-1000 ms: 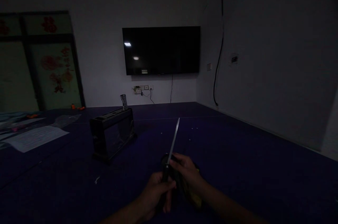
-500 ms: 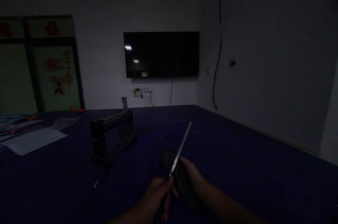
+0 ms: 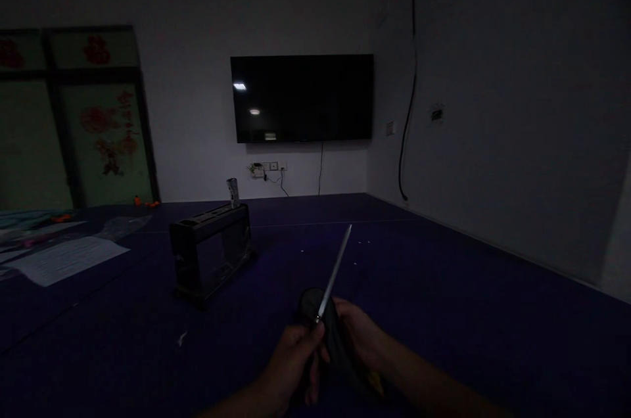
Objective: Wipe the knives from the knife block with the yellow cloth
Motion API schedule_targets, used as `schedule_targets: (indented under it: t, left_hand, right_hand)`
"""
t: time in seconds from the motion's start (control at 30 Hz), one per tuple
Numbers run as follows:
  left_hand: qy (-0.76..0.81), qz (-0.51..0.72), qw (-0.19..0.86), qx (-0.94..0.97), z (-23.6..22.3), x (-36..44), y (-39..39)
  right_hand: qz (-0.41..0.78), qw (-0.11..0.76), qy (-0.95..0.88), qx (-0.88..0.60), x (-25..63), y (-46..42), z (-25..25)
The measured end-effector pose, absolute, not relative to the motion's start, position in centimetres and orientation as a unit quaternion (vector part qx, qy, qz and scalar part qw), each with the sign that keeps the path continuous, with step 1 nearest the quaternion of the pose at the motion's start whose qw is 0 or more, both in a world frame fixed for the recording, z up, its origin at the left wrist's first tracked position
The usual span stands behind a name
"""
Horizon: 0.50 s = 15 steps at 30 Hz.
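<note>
A long, slim metal rod [image 3: 336,271], like a sharpening steel, points up and away to the right. My left hand [image 3: 298,355] is closed around its lower end, thumb on top; the handle is hidden by the fingers. Just behind the rod is a dark cloth-like piece [image 3: 338,342] with a rounded far end. My right hand [image 3: 362,332] grips this piece from the right, its fingers curled and partly hidden. A small yellow patch [image 3: 376,383] shows below the right wrist. Whether cloth and rod touch, I cannot tell.
On the dark blue surface [image 3: 444,313], a black knife-block-like stand [image 3: 185,260] with see-through sides is at left, a silvery handle [image 3: 233,193] upright in it. Papers [image 3: 73,260] and plastic film [image 3: 123,227] lie farther left. White scraps [image 3: 182,338] are scattered about.
The rod's tip has shifted slightly left and the dark piece's far end has sunk a little. Some yellow now shows under my right wrist. Both hands keep their hold.
</note>
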<state>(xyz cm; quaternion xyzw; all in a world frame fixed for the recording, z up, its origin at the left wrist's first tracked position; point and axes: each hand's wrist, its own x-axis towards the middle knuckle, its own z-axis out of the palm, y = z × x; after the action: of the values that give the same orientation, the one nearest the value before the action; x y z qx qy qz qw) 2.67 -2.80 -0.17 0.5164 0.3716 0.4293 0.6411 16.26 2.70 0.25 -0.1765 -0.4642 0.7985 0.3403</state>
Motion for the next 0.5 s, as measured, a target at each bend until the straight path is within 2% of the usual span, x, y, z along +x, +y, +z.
schedule_targets:
  t: [0.3, 0.5]
  left_hand:
    - [0.379, 0.433, 0.645, 0.503, -0.2, 2.8, -2.8]
    - [0.393, 0.410, 0.624, 0.537, -0.1, 3.0, -3.0]
  right_hand:
    - [0.760, 0.389, -0.465, -0.236, 16.2, 1.0, 1.9]
    - [0.734, 0.415, -0.471, -0.260, 16.1, 1.0, 1.4]
